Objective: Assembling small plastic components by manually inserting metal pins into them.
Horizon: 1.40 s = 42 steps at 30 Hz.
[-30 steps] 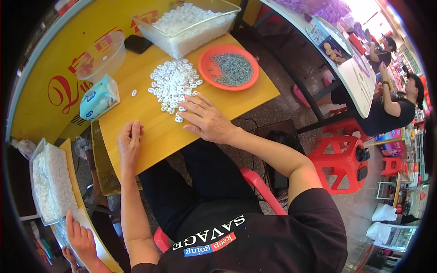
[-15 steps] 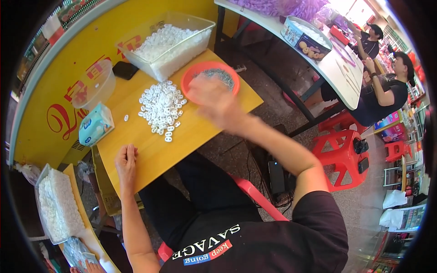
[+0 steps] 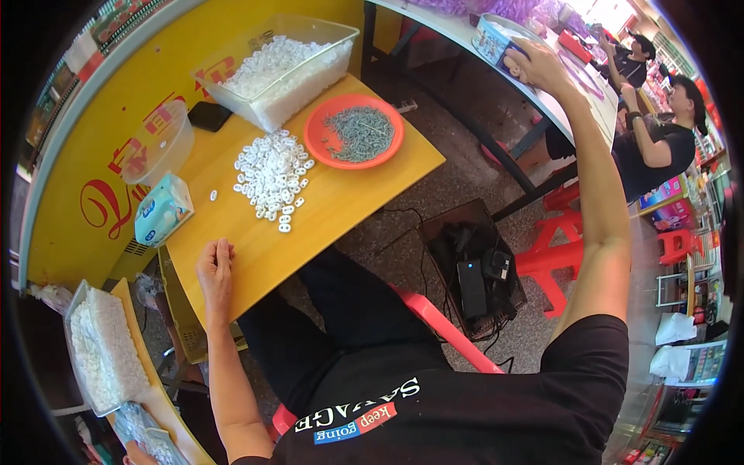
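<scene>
My right hand [image 3: 540,70] reaches far out to the white table on the right. Its fingers curl against the near side of a round blue printed tin [image 3: 490,40], and the palm hides part of it. My left hand [image 3: 215,271] rests at the yellow table's near left edge with its fingers folded and thumb against them; whatever lies inside is hidden. Beyond it is a pile of small white oval two-holed plastic pieces [image 3: 271,170]. To the pile's right, an orange-red dish [image 3: 314,143] holds many small grey metal pieces [image 3: 363,133].
A clear bin [image 3: 271,116] of whitish pieces stands at the yellow table's back, near a dark phone [image 3: 209,117] and tissue pack [image 3: 163,211]. Another filled bin [image 3: 108,349] is at left. Red stools [image 3: 546,263] and a box of cables [image 3: 477,271] stand right. Two people sit beyond.
My right hand has left the orange-red dish and moved out right to the tin on the white table. My left hand has stayed at the table edge.
</scene>
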Tool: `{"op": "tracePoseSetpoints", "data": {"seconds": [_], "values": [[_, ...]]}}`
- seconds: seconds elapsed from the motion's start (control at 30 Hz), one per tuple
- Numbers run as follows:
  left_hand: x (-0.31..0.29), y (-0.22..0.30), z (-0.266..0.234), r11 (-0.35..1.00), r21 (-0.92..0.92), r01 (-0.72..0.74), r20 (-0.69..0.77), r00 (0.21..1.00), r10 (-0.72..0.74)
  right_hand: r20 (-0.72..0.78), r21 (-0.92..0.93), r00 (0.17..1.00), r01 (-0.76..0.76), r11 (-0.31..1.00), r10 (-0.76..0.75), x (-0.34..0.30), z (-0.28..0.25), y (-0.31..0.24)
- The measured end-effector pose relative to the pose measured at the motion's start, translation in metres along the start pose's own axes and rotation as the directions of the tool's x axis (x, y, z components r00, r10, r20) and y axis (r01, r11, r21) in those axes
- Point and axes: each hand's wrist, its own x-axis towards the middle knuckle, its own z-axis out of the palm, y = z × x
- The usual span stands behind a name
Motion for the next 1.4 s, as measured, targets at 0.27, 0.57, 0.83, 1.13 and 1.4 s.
{"op": "tracePoseSetpoints", "data": {"seconds": [0.27,0.57,0.83,1.13,1.4], "values": [[-0.001,0.005,0.007,1.0,0.008,-0.005,-0.028,1.0,0.005,-0.044,-0.04,0.998,-0.05,0.998,0.048,-0.01,0.004,0.013],[-0.007,0.005,-0.002,0.975,0.202,-0.093,-0.077,0.991,0.111,-0.303,-0.103,0.941,0.122,0.987,-0.148,-0.015,0.033,0.007],[0.002,-0.004,0.005,0.983,0.148,-0.107,-0.099,0.988,0.122,-0.38,-0.204,0.923,-0.013,0.979,-0.067,-0.017,0.039,0.011],[-0.003,-0.002,-0.003,0.991,0.115,-0.065,-0.081,0.994,0.074,-0.592,0.065,0.781,0.294,0.954,-0.2,-0.018,0.018,-0.146],[-0.001,0.0,-0.003,0.99,0.136,-0.033,-0.052,0.998,0.04,-0.366,0.459,0.729,0.682,0.569,-0.579,-0.059,0.025,-0.366]]}}
